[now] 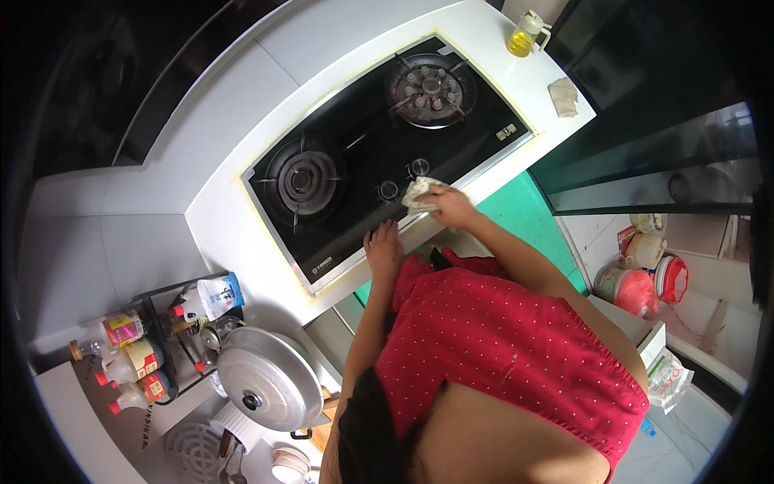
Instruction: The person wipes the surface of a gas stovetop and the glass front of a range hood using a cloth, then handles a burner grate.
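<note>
My right hand [450, 206] grips a crumpled pale cloth [420, 195] against the front of a black glass gas cooktop [363, 163], just below the two control knobs [404, 179]. Nothing is held in my left hand [382, 245], which rests with its fingers on the cooktop's front metal edge. A bare burner with a pan support [302, 179] sits on the left side of the glass. The other burner [430, 88] is at the far right, its rim dark and stained. Yellowed sealant runs around the cooktop frame.
On the white counter [217, 230] stand an oil jug [526, 36] and a folded beige cloth [563, 97] at right. To the left are a lidded metal pot [272, 378] and a black rack [181, 339] of seasoning bottles. Jars [629, 290] stand beyond the glass door.
</note>
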The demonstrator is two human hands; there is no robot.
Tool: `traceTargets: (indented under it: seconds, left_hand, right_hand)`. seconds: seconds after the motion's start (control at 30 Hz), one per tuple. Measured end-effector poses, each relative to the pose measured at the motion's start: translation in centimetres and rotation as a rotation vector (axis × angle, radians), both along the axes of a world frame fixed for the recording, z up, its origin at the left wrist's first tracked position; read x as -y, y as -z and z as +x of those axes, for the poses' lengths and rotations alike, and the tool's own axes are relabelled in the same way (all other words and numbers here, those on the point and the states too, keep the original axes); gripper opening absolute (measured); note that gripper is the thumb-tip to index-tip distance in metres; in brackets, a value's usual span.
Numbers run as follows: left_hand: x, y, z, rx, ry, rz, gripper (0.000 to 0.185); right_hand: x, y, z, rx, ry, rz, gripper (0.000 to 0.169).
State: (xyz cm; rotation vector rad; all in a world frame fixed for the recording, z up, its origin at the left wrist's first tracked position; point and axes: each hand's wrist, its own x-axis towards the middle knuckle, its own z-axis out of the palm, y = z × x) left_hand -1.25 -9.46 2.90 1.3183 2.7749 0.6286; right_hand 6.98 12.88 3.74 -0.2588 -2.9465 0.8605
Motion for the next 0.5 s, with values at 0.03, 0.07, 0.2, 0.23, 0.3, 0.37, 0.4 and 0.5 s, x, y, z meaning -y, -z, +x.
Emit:
traceTargets:
  seconds: [0.03, 0.07, 0.2, 0.23, 0.3, 0.37, 0.4, 0.5]
  left_hand:
    - [-0.1, -0.3, 0.4, -0.035, -0.008, 0.015, 0.031]
    - [-0.3, -0.6, 0.6, -0.069, -0.014, 0.030, 0.029]
    - [-2.2, -1.7, 0.2, 0.046, 0.008, -0.026, 0.021]
    - [-3.1, -2.0, 0.2, 0.073, 0.028, -0.008, 0.020]
    - [-5.3, -2.0, 0.0, 0.119, 0.129, -0.002, 0.019]
    - [-7.6, -1.4, -0.2, 0.162, 0.282, -0.029, 0.022]
    - [-8.7, -1.4, -0.2, 0.173, 0.313, -0.023, 0.025]
    - [-12.3, -1.4, 0.2, 0.167, 0.388, 0.029, 0.035]
  right_hand:
    - [-1.8, -0.1, 0.6, 0.006, 0.018, 0.037, 0.051]
    - [-3.8, 0.0, 1.2, -0.010, 0.058, 0.057, 0.051]
    - [-10.7, -1.6, 3.3, 0.012, 0.396, 0.041, 0.047]
    - [-11.8, -1.8, 3.5, 0.016, 0.494, 0.061, 0.046]
    - [-12.3, -0.9, 2.9, 0.066, 0.581, 0.096, 0.051]
    - [-10.7, 2.3, 1.7, -0.050, 0.599, 0.212, 0.053]
    - [-9.3, 2.6, 1.2, -0.067, 0.499, 0.174, 0.055]
    - [-6.9, 0.6, 0.4, -0.062, 0.244, 0.044, 0.055]
